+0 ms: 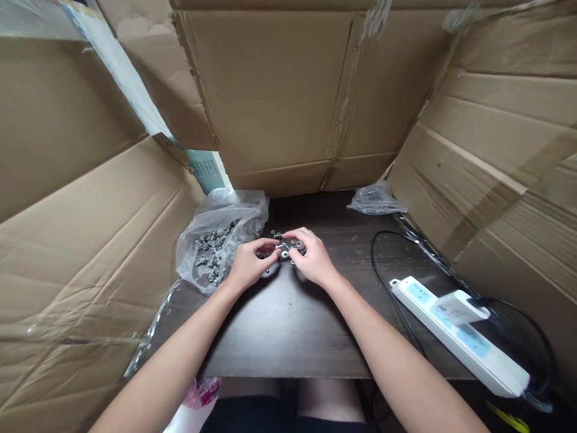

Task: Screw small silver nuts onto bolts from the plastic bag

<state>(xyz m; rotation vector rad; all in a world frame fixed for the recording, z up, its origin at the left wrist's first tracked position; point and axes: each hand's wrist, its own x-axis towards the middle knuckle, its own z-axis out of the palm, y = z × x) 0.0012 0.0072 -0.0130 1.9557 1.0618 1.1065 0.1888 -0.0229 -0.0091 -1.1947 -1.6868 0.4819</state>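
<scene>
Over the dark table, my left hand (253, 262) and my right hand (312, 257) face each other with thumbs and forefingers curled inward. A small silver metal piece, apparently a screw (282, 246), shows between the fingertips, at the left hand's pinch. What the right fingertips grip is too small to make out. Under and behind the fingers lie several loose metal fasteners (285, 255), partly hidden by the hands. Left of my left hand, an open clear plastic bag (192, 255) holds many silver screws (216, 243) with washer-like heads.
Cardboard walls (279, 90) enclose the table (288, 337) at the back and both sides. A crumpled clear bag (376, 199) lies at the back right. On the right, a white power strip (464, 337) carries a plugged-in adapter (460, 307); a black cable (376, 264) loops beside it.
</scene>
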